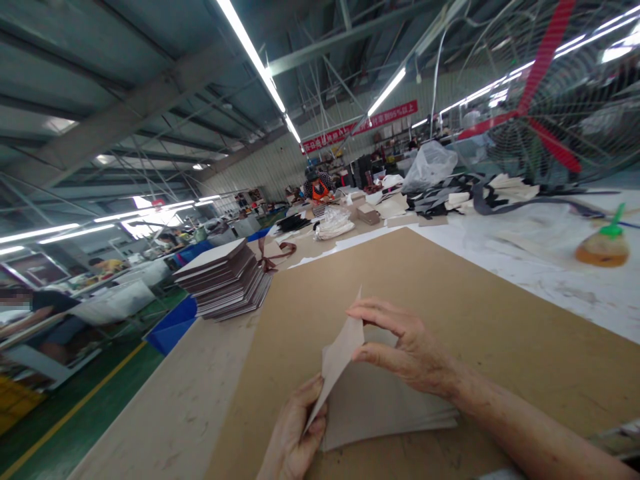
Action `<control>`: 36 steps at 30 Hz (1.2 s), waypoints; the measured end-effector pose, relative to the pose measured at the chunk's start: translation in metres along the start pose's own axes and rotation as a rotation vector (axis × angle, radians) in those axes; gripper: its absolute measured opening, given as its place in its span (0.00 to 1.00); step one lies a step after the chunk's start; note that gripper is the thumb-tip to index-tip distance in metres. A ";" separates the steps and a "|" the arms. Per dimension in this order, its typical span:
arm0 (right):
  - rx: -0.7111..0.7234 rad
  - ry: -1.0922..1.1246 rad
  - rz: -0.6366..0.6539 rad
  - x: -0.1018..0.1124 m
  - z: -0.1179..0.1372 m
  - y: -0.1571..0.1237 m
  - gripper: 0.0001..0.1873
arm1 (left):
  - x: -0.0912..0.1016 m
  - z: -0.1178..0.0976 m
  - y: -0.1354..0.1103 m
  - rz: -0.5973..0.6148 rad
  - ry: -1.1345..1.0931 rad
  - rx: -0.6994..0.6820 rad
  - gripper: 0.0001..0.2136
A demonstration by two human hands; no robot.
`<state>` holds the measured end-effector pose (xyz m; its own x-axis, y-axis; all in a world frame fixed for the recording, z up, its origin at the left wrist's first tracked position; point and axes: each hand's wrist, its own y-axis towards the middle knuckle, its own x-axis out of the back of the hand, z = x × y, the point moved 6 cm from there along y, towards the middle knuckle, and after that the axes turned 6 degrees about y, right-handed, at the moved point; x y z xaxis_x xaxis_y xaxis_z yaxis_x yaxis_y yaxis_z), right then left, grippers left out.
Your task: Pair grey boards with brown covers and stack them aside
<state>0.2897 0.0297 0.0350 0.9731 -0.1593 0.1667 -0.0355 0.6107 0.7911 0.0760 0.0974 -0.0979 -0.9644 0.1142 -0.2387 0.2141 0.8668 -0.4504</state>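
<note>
A thin grey-beige sheet (341, 353) is raised and tilted between my hands, its far corner pointing up. My left hand (299, 427) grips its near left edge, thumb on one face and fingers behind. At the opposite edge, my right hand (407, 343) holds the sheet with thumb and fingertips spaced apart along it. Under both hands lies a small pile of similar sheets (385, 410), slightly fanned at the right. Part of the pile is hidden by the raised sheet and my right hand. I cannot tell whether the sheets are card, leather or fabric.
A brown board (420, 280) covers the table. A tall stack of dark-edged panels (225, 277) stands at the left. Farther off are dark strips (450, 193), a plastic bag (431, 165), a green-tipped bottle (603, 245) and a red-bladed fan (523, 113). A co-worker (319, 183) sits beyond.
</note>
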 end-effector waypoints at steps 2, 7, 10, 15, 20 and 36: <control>0.006 0.010 -0.006 0.000 0.001 0.000 0.21 | 0.000 0.000 0.001 0.012 0.002 -0.003 0.05; -0.020 0.058 -0.036 -0.003 -0.004 -0.001 0.19 | 0.000 0.002 0.003 0.033 0.005 -0.005 0.05; -0.029 0.091 -0.039 -0.005 -0.005 -0.001 0.18 | -0.002 0.002 0.001 0.036 -0.020 0.005 0.05; -0.047 0.146 -0.044 -0.004 -0.004 -0.001 0.15 | -0.004 0.001 -0.001 0.048 -0.017 -0.015 0.06; -0.056 0.164 -0.046 -0.005 -0.003 0.001 0.14 | -0.002 0.002 0.001 0.039 -0.018 -0.010 0.06; -0.021 0.152 -0.018 -0.007 -0.005 0.000 0.14 | 0.002 0.005 0.002 0.004 -0.023 -0.020 0.10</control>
<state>0.2839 0.0347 0.0308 0.9968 -0.0520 0.0606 -0.0148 0.6253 0.7803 0.0756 0.0970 -0.1042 -0.9597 0.1063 -0.2602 0.2143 0.8758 -0.4325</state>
